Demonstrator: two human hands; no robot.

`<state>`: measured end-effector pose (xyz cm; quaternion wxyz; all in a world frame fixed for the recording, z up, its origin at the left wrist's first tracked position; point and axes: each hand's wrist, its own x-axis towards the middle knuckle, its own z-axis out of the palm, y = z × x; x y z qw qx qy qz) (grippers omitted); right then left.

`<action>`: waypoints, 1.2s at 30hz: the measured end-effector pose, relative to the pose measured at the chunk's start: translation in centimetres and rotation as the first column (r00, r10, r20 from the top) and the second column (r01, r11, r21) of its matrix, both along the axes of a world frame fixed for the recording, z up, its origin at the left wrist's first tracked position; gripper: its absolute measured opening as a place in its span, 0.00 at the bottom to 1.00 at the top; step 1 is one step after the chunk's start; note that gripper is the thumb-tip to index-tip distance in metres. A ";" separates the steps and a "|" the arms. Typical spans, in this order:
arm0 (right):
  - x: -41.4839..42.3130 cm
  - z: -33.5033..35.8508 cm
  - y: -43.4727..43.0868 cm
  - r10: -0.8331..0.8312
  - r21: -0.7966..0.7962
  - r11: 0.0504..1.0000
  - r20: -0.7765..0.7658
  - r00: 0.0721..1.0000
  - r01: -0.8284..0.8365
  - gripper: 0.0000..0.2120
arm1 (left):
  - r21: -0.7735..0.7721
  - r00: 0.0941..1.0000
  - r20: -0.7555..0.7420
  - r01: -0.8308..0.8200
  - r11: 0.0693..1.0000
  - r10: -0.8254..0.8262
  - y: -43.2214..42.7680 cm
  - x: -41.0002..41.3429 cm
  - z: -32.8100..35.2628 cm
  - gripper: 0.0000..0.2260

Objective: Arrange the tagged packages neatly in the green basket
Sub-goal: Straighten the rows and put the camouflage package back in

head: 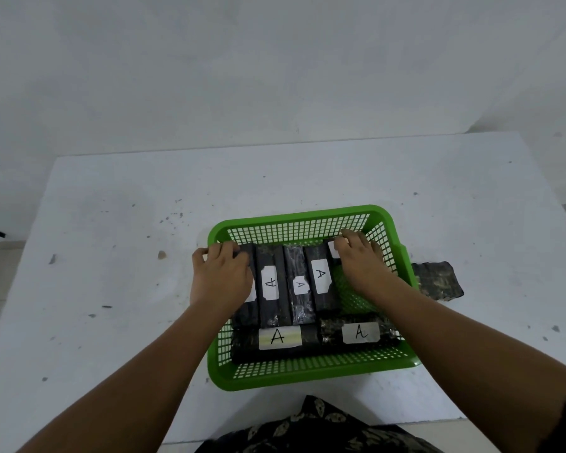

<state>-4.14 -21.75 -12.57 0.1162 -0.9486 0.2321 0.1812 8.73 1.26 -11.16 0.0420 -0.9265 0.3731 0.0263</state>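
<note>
A green mesh basket (311,377) sits on the white table and holds several black wrapped packages with white "A" tags. Three stand side by side in the far row (294,286); two lie crosswise along the near wall (280,338). My left hand (221,276) rests on the leftmost package at the basket's left wall, mostly covering it. My right hand (361,259) grips a tagged package (332,250) at the far right corner, most of it hidden under the hand. Bare basket floor (350,292) shows below that hand.
One more black package (438,281) lies on the table just outside the basket's right wall. The white table (111,256) spreads to the left and behind the basket, with a white wall beyond. Patterned dark cloth (314,429) shows at the near edge.
</note>
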 end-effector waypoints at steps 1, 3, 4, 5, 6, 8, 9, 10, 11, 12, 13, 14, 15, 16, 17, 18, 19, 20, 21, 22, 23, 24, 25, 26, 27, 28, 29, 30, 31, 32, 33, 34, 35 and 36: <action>-0.2 -0.1 0.2 -0.018 0.002 1.000 0.030 0.999 0.018 0.27 | 0.005 1.000 0.002 0.004 1.000 -0.004 0.0 0.0 0.0 0.10; -0.7 -0.1 0.5 -0.047 0.019 0.999 0.101 0.994 0.045 0.26 | 0.004 1.000 0.005 0.007 1.000 -0.007 0.0 0.0 0.0 0.09; -1.1 0.1 0.6 -0.059 0.039 0.998 0.139 0.989 0.054 0.23 | 0.007 1.000 0.005 0.008 1.000 -0.008 0.0 0.0 0.0 0.09; -1.4 0.4 0.7 -0.070 0.065 0.996 0.177 0.982 0.059 0.20 | 0.013 1.000 0.006 0.011 1.000 -0.011 -0.1 -0.1 0.0 0.09; -1.8 0.7 0.7 -0.074 0.090 0.994 0.214 0.974 0.056 0.15 | 0.020 1.000 0.005 0.013 1.000 -0.013 -0.1 -0.1 0.1 0.09; -2.7 1.3 0.8 -0.033 0.129 0.992 0.234 0.972 0.002 0.11 | 0.031 1.000 0.001 0.018 0.999 -0.018 -0.2 -0.1 0.2 0.09; -3.2 1.6 0.8 0.003 0.151 0.988 0.230 0.973 -0.039 0.10 | 0.040 1.000 -0.004 0.018 0.999 -0.018 -0.2 -0.1 0.3 0.09; -3.7 1.8 0.8 0.019 0.187 0.980 0.253 0.967 -0.068 0.09 | 0.058 1.000 -0.014 0.014 0.998 -0.013 -0.2 -0.1 0.4 0.09; -4.2 2.1 0.8 0.001 0.226 0.971 0.310 0.951 -0.075 0.09 | 0.084 1.000 -0.024 0.011 0.996 -0.009 -0.3 -0.2 0.5 0.10; -4.7 2.4 0.8 -0.047 0.250 0.966 0.390 0.920 -0.057 0.08 | 0.110 0.999 -0.034 0.011 0.994 -0.007 -0.5 -0.4 0.6 0.10; -5.2 2.8 0.7 -0.100 0.250 0.968 0.477 0.873 -0.026 0.08 | 0.127 0.999 -0.041 0.018 0.992 -0.013 -0.8 -0.6 0.8 0.11; -5.6 3.1 0.4 -0.142 0.235 0.972 0.554 0.821 0.009 0.08 | 0.131 0.998 -0.048 0.034 0.991 -0.028 -1.2 -0.9 1.0 0.12; -6.0 3.3 0.2 -0.170 0.216 0.975 0.611 0.774 0.043 0.08 | 0.121 0.997 -0.062 0.062 0.991 -0.054 -1.8 -1.3 1.2 0.13; -6.5 3.4 -0.2 -0.192 0.202 0.976 0.647 0.738 0.077 0.08 | 0.103 0.992 -0.082 0.100 0.990 -0.092 -2.4 -1.8 1.4 0.15; -7.0 3.4 -0.6 -0.222 0.197 0.973 0.668 0.710 0.118 0.09 | 0.077 0.985 -0.106 0.143 0.987 -0.134 -3.2 -2.4 1.6 0.16; -7.5 3.3 -1.1 -0.266 0.207 0.964 0.681 0.683 0.169 0.10 | 0.043 0.976 -0.133 0.178 0.983 -0.171 -4.1 -3.1 1.7 0.17; -8.0 3.2 -1.7 -0.326 0.231 0.945 0.685 0.652 0.230 0.10 | 0.006 0.967 -0.165 0.196 0.981 -0.193 -5.1 -3.7 1.7 0.19; -8.6 2.9 -2.4 -0.388 0.258 0.921 0.679 0.623 0.292 0.10 | -0.032 0.958 -0.207 0.197 0.980 -0.199 -6.1 -4.3 1.7 0.20; -9.2 2.4 -3.3 -0.440 0.276 0.896 0.659 0.609 0.349 0.10 | -0.064 0.948 -0.250 0.187 0.980 -0.197 -7.0 -4.8 1.7 0.21; -9.9 1.9 -4.2 -0.475 0.280 0.877 0.625 0.620 0.390 0.11 | -0.081 0.939 -0.284 0.180 0.980 -0.196 -7.9 -5.1 1.6 0.23; -10.6 1.1 -5.1 -0.497 0.275 0.866 0.571 0.653 0.418 0.11 | -0.083 0.932 -0.301 0.185 0.979 -0.201 -8.8 -5.2 1.6 0.25; -11.3 0.4 -6.0 -0.502 0.253 0.864 0.499 0.706 0.435 0.12 | -0.076 0.929 -0.305 0.196 0.978 -0.209 -9.6 -5.3 1.6 0.27; -11.9 -0.4 -6.7 -0.488 0.215 0.873 0.414 0.768 0.438 0.12 | -0.069 0.929 -0.300 0.205 0.976 -0.216 -10.3 -5.2 1.6 0.28; -12.5 -1.1 -7.1 -0.461 0.173 0.887 0.329 0.824 0.427 0.13 | -0.064 0.931 -0.294 0.208 0.976 -0.218 -11.0 -5.0 1.7 0.30; -12.9 -1.5 -7.4 -0.440 0.146 0.898 0.263 0.859 0.415 0.15 | -0.058 0.932 -0.291 0.207 0.977 -0.215 -11.6 -4.8 1.7 0.30; -13.1 -1.7 -7.4 -0.429 0.139 0.903 0.230 0.874 0.407 0.17 | -0.048 0.933 -0.294 0.202 0.978 -0.208 -12.0 -4.7 1.6 0.31; -13.2 -1.7 -7.5 -0.423 0.145 0.905 0.219 0.879 0.399 0.20 | -0.039 0.933 -0.301 0.194 0.980 -0.197 -12.4 -4.7 1.6 0.31; -13.1 -1.6 -7.6 -0.402 0.144 0.914 0.202 0.893 0.379 0.24 | -0.034 0.934 -0.306 0.182 0.983 -0.184 -12.6 -4.8 1.4 0.31; -13.0 -1.6 -7.8 -0.358 0.128 0.931 0.155 0.921 0.341 0.30 | -0.037 0.937 -0.306 0.167 0.985 -0.171 -12.8 -5.0 1.3 0.31; -12.9 -1.5 -7.9 -0.304 0.109 0.949 0.088 0.949 0.294 0.36 | -0.045 0.941 -0.300 0.151 0.988 -0.157 -13.0 -5.2 1.1 0.31; -12.8 -1.6 -8.1 -0.259 0.098 0.962 0.023 0.965 0.256 0.40 | -0.055 0.946 -0.292 0.133 0.990 -0.143 -13.1 -5.3 1.0 0.31; -12.8 -1.7 -8.2 -0.229 0.087 0.969 -0.026 0.973 0.231 0.43 | -0.065 0.949 -0.288 0.116 0.991 -0.130 -13.2 -5.5 0.9 0.30; -12.8 -1.9 -8.3 -0.213 0.076 0.973 -0.050 0.976 0.217 0.46 | -0.075 0.950 -0.288 0.101 0.992 -0.119 -13.3 -5.6 0.8 0.29; -12.9 -2.0 -8.3 -0.204 0.057 0.977 -0.053 0.978 0.207 0.46 | -0.084 0.952 -0.286 0.091 0.992 -0.112 -13.4 -5.6 0.7 0.27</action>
